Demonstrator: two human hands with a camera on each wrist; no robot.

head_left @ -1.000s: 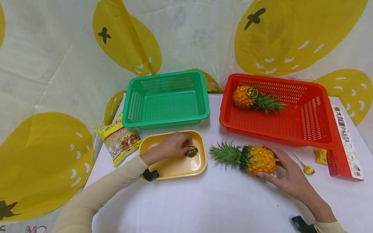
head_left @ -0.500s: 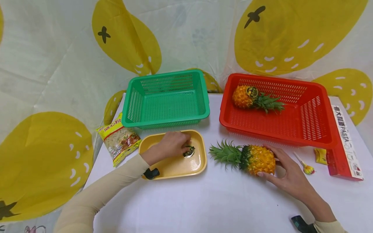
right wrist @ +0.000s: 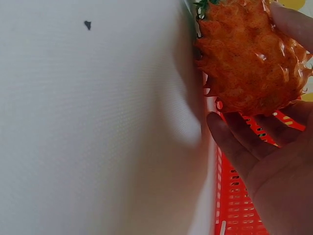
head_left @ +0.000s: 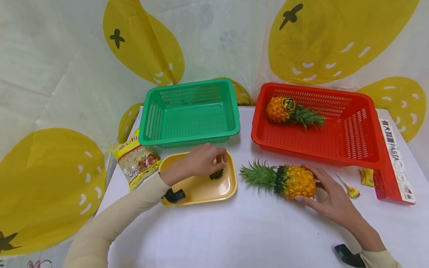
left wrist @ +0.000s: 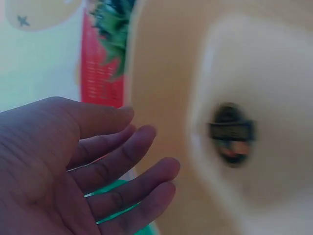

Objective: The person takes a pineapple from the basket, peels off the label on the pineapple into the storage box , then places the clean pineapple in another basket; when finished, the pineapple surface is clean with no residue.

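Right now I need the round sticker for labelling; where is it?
In the head view the round sticker lies in the yellow tray, just under the left hand, left of the pineapple on the table.

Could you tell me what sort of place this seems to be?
Probably a staged tabletop set, not a real kitchen: a white table before a printed backdrop, with a green basket, red basket and pineapple laid out.

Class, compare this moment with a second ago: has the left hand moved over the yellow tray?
Yes. The left hand has lifted off the round label and shifted toward the yellow tray's far rim, nearer the green basket.
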